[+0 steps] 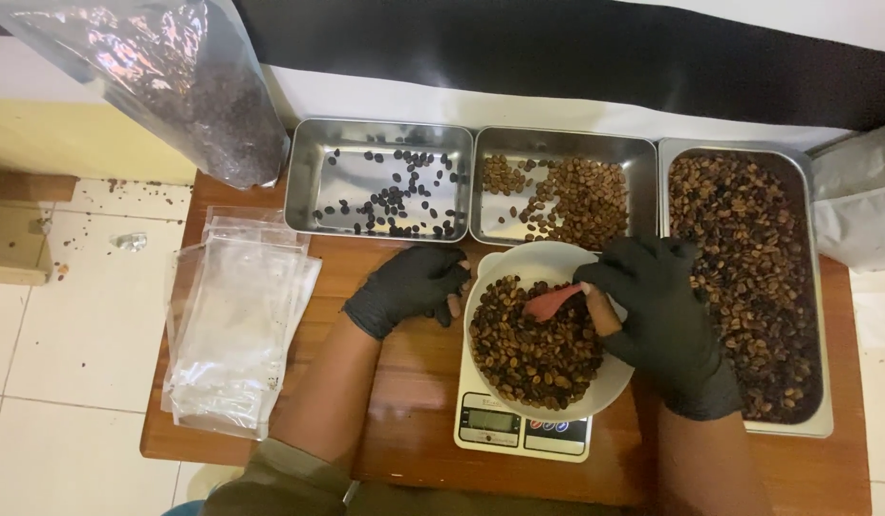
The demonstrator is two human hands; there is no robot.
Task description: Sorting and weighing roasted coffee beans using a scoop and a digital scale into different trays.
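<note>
1. The bowl [548, 258] sat on the scale [522, 432] at table centre, heaped with brown beans [533, 349], and both gloved hands were on it.
2. The right hand [660, 306] came in from 3 o'clock of the bowl, fingers closed on a pink scoop [554, 300].
3. The scoop's long axis ran roughly 9 to 3 o'clock, tip towards 9 and tilted down onto the beans, handle hidden in the fist.
4. The left hand [411, 285] rested at the bowl's 9 o'clock rim, fingers curled against the edge; whether it gripped or merely steadied could not be told.
5. The hands were apart, the bowl between them, and the right one was nearer the beans.
6. At 12 o'clock lay the mid tray [563, 143] with lighter beans; at 11 o'clock the left tray [377, 134] held a few dark ones.
7. At 3 o'clock the big tray [811, 287] lay full, just beside the right wrist.
8. Clear bags [234, 325] lay at 9 o'clock, well apart.
</note>
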